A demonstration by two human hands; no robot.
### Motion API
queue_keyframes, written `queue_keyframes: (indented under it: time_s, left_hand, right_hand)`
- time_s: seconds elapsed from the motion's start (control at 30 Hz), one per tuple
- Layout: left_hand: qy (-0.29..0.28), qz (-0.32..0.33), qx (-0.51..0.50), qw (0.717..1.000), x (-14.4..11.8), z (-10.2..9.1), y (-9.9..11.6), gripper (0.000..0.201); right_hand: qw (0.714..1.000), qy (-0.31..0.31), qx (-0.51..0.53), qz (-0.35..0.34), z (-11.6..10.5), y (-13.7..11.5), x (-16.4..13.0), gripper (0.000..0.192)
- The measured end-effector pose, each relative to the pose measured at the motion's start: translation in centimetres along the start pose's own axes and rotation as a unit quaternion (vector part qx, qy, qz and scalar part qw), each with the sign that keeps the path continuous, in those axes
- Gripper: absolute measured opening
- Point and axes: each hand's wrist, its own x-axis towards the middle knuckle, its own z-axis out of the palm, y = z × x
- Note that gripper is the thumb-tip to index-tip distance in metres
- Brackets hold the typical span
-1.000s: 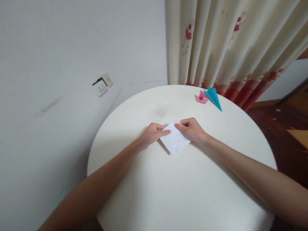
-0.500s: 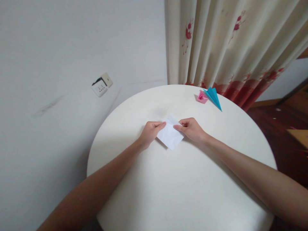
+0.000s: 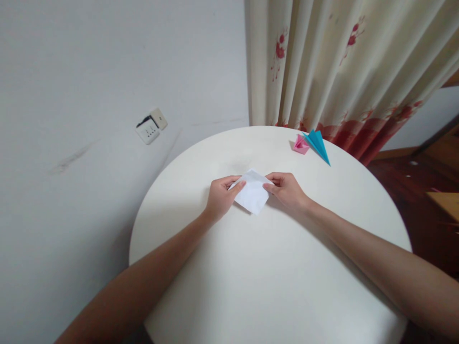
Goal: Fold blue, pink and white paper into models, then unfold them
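A white sheet of folded paper (image 3: 253, 195), roughly diamond-shaped with one corner toward me, is held just over the round table. My left hand (image 3: 221, 195) pinches its left corner, thumb on top and fingers beneath. On the opposite side, my right hand (image 3: 285, 188) grips the right corner in the same way, its thumb lying on the paper's face. The fingertips under the paper are hidden.
The white round table (image 3: 251, 277) stands against a wall with a socket (image 3: 147, 132). Toward its far right edge lie a pink folded paper (image 3: 300, 145) and a blue paper plane (image 3: 318, 146), close together. A patterned curtain (image 3: 322, 71) hangs behind.
Both hands have shifted slightly outward along the paper, the left one to the left. The white paper's near corner has moved a little away from me, and the sheet looks shorter front to back.
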Motion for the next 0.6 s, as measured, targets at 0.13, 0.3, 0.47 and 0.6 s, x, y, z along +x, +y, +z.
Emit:
queue_keyframes:
  time_s: [0.13,0.3,0.47,0.6]
  left_hand:
    - [0.016,0.053,0.049,0.997,-0.30,0.09,0.16,0.025]
    - [0.011,0.064,0.062,0.996,-0.40,0.05,0.24,0.020]
    - [0.008,0.036,0.022,0.999,-0.23,0.23,-0.09,0.027]
    - [-0.001,-0.007,-0.037,0.999,-0.10,0.29,-0.18,0.040]
  right_hand:
    - [1.000,0.009,-0.001,-0.013,-0.25,0.48,0.17,0.022]
    - [0.999,0.017,-0.004,-0.031,-0.41,0.65,0.21,0.020]
    - [0.999,0.032,-0.005,-0.023,-0.34,0.45,0.24,0.023]
    - [0.998,0.048,0.007,-0.041,-0.17,0.11,0.16,0.028]
